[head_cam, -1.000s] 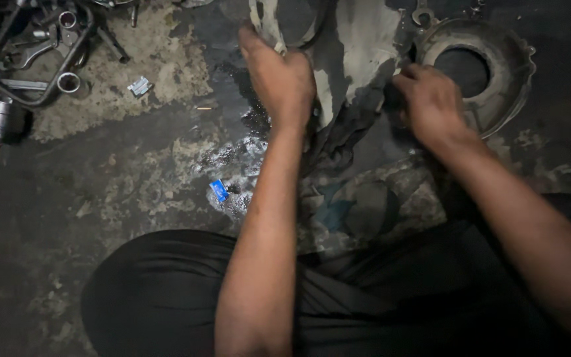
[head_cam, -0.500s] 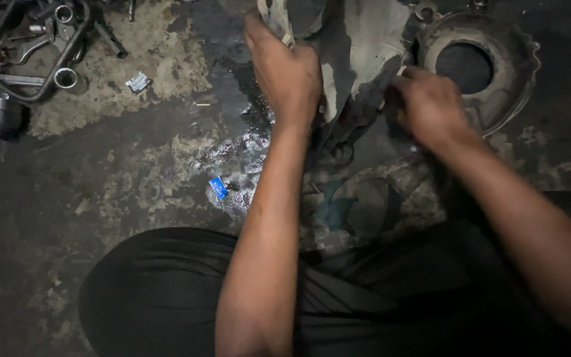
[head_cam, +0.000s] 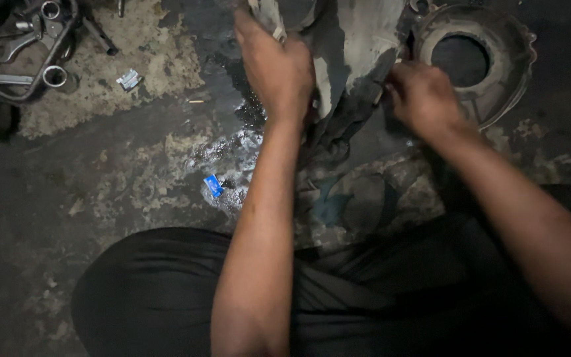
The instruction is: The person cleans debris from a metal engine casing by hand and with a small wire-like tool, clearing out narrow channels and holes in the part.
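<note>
Change: since the earlier frames our left hand (head_cam: 275,66) sits a little higher and closer to the top edge, and the rag (head_cam: 351,46) is drawn tauter between our hands; the right hand (head_cam: 421,99) has barely shifted.
Left hand: upper centre of the frame, fingers closed over a bunched corner of the rag, a pale fold poking out above the knuckles.
Right hand: upper right of centre, fingers curled shut on the rag's other edge, just beside the housing (head_cam: 477,63).
Rag: top centre, grey and grimy, stretched between our two hands and sagging in dark folds below them toward the floor (head_cam: 100,178).
How it handles: we judge it soft, light and limp; it looks oil-soaked, so likely slick and a bit heavy where wet. Edges and corners give the surest hold, gathered in a full fist, not pinched.
Housing: round metal casting with a wide central hole, upper right, partly behind the right hand; whether the rag touches it we cannot tell.
Tools: a heap of ring spanners and sockets (head_cam: 21,46) in the upper left, well apart from us.
Litter: a blue scrap (head_cam: 213,186) on a shiny wet patch, centre left; a small silver wrapper (head_cam: 129,79) near the tools.
Legs: dark trousers (head_cam: 166,297) fill the bottom of the frame.
</note>
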